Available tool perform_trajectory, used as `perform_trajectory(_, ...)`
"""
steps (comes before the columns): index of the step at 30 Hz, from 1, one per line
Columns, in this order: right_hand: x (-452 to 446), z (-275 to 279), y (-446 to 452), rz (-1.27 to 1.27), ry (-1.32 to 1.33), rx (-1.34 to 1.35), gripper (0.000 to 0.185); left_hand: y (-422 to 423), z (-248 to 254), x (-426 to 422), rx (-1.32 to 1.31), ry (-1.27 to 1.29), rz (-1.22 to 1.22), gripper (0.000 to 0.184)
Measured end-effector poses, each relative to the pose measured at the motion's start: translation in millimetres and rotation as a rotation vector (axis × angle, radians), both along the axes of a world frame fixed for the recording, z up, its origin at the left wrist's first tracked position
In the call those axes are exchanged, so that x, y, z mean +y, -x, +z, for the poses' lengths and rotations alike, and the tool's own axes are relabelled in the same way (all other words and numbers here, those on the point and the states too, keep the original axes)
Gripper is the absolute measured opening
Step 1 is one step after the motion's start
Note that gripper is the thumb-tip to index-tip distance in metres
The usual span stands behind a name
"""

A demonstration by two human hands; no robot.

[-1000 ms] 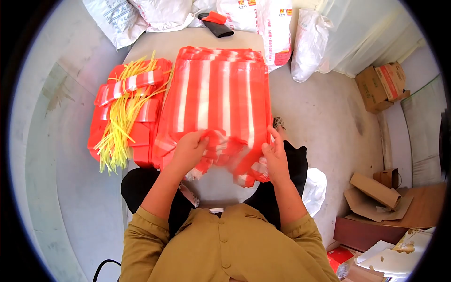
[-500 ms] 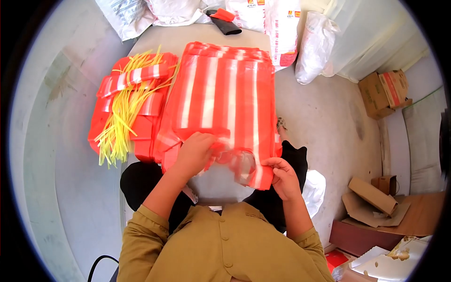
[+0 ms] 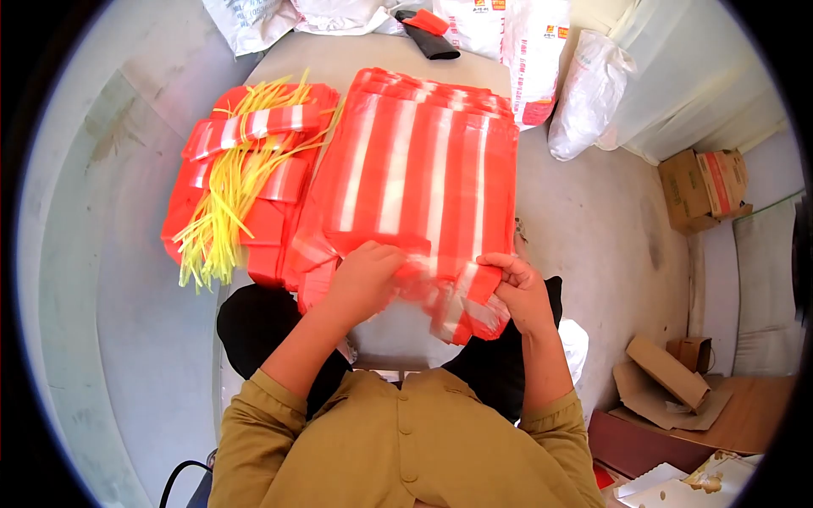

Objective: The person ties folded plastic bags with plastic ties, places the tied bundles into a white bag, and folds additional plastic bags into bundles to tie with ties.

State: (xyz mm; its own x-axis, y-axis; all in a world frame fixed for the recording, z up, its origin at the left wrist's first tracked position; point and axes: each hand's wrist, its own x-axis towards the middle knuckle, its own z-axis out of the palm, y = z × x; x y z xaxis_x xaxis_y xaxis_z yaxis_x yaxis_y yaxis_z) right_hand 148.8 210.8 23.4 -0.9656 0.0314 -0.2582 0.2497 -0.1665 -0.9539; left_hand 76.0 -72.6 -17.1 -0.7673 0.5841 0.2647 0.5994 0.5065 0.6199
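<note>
A thick stack of red-and-white striped plastic bags lies in front of me, its cut-out handle ends towards my body. My left hand is closed on the near left part of the top bag, fingertips partly hidden and the film beside them blurred. Between thumb and fingers, my right hand pinches the near right handle strip, which is folded back over itself. Left of the stack, folded red bags carry a bundle of yellow ties.
White printed sacks stand beyond the far edge of the work surface, with a black-and-red item near them. A cardboard box sits on the floor at right. Flattened cardboard lies on a brown surface at lower right.
My right hand has lifted and folded the right handle strip back, where it hung down before. My left hand stays at the left part of the bag. The view has shifted slightly.
</note>
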Motion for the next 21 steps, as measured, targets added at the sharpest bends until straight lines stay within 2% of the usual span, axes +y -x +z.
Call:
perform_trajectory(7, 11, -14, -9, 0.021, 0.001, 0.080, 0.025, 1, -6, 2, 0.024, -0.006, 0.007, 0.028)
perform_trajectory(10, 16, -23, -5, -0.078, 0.111, -0.009, 0.024, 1, -7, 3, 0.022, -0.014, 0.012, 0.028)
perform_trajectory(13, 13, -19, 5, -0.126, 0.103, -0.077, 0.025, 1, -5, 1, 0.017, -0.016, 0.004, 0.028)
perform_trajectory(16, 11, -24, 18, -0.027, -0.012, -0.018, 0.024, -1, -2, 0, 0.033, -0.014, -0.004, 0.030)
perform_trajectory(19, 1, -3, 40, 0.248, -0.226, -0.060, 0.024, -1, -6, 1, 0.067, 0.000, -0.016, 0.034)
perform_trajectory(21, -9, 6, 62, 0.397, -0.215, -0.109, 0.021, -2, -7, 1, 0.108, 0.023, -0.035, 0.036)
